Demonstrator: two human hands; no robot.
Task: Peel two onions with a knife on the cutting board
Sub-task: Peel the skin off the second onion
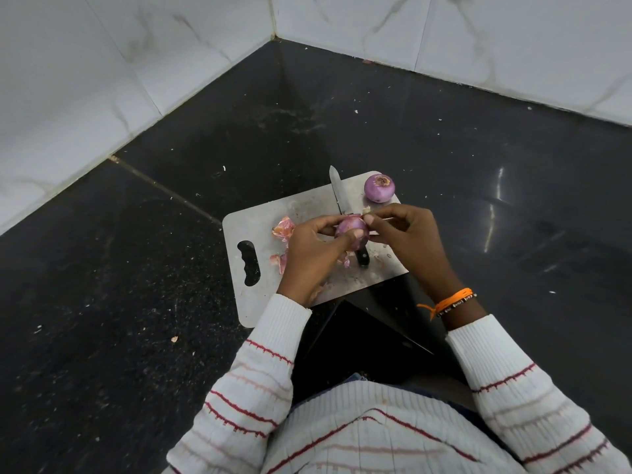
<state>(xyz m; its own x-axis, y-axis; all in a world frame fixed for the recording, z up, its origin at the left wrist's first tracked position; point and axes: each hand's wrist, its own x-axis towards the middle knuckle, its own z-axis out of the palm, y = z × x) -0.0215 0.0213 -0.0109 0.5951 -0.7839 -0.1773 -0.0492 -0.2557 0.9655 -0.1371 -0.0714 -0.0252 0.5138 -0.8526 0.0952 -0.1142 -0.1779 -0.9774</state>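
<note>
Both hands work above the middle of the grey rectangular cutting board (pixel 260 230). Left hand (pixel 309 249) grips a purple, partly peeled onion (pixel 352 232), fingers curled round it, thumb pressed on its near face. Right hand (pixel 403 234) pinches a small pale scrap of skin (pixel 366 210) at the onion's top, thumb and forefinger closed on it.

Second purple onion (pixel 379 188), skin off and root end up, sits at the board's far right corner. Steel knife with black handle (pixel 338 196) lies flat on the board, tip past the far edge, handle under the hands; neither hand holds it.

Handling, as judged: onion light, firm, round, likely slick where bared; best cupped in the palm as now. Dry skin thin and brittle, tears easily; take it at the cut end and pull along the bulb.

Containers: none in view. Loose pinkish peel scraps (pixel 284 229) lie on the board left of the hands, near the handle slot (pixel 249 263).

Board rests on a dark speckled stone surface (pixel 136 268) in a white-tiled corner.
</note>
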